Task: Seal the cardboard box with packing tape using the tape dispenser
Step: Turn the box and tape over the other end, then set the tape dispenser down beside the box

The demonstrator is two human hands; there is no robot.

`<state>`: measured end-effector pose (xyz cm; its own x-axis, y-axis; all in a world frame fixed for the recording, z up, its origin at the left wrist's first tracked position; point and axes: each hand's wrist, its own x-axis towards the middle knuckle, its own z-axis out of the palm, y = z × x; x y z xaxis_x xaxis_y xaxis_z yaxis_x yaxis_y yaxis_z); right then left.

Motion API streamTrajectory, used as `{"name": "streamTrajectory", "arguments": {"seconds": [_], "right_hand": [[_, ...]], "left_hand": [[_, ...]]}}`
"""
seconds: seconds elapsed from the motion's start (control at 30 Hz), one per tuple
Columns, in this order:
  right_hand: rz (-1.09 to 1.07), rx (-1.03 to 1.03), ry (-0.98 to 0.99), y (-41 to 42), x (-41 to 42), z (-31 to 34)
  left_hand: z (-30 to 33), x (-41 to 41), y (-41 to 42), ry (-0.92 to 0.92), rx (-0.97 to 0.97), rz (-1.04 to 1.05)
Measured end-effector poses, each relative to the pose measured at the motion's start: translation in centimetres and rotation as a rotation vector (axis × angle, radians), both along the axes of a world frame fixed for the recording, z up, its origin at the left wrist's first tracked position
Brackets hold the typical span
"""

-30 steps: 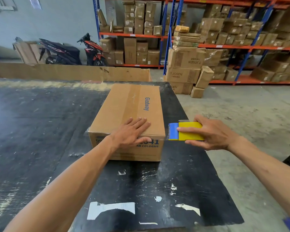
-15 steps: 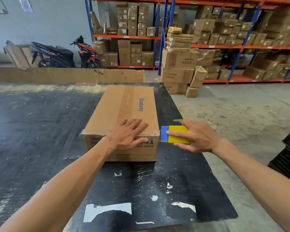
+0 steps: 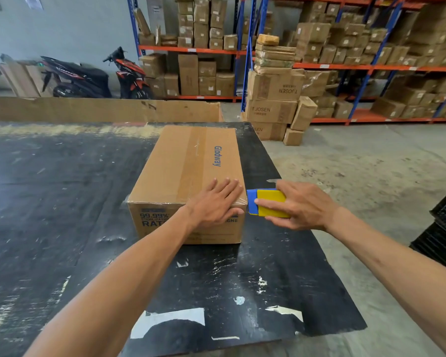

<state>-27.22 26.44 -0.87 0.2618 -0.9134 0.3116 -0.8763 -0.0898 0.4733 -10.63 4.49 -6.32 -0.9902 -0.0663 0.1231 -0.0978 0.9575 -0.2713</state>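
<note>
The left hand (image 3: 216, 204) is lying flat on the box (image 3: 188, 176) near the bench's (image 3: 62, 202) right edge; the right hand (image 3: 301, 206) is gripping the tape dispenser (image 3: 264, 202) against it.

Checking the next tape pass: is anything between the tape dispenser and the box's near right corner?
Nothing visible. The tape dispenser, held in the right hand, sits right at the box corner; the left hand lies flat on top, just beside it.

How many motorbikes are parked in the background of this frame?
2, both by the grey wall at the far left: a black motorbike beside leaning flattened cardboard, and a red-and-black motorbike right of it, next to the shelving. Others may be hidden behind these.
</note>
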Motion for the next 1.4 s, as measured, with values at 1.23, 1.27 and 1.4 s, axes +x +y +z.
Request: {"name": "streamTrajectory", "arguments": {"seconds": [1.23, 1.27, 1.4], "right_hand": [[-0.232, 0.068, -0.086, 1.8, 1.9, -0.3], [-0.251, 0.06, -0.116, 1.9, 1.8, -0.4], [-0.402, 0.038, -0.292, 2.2, 1.6, -0.7]], "left_hand": [[-0.3, -3.9, 5.2, 0.105, 0.299, 0.399], [-0.2, -3.7, 5.1, 0.091, 0.29, 0.385], [1.1, -1.1, 2.8, -0.014, 0.347, 0.272]]}}
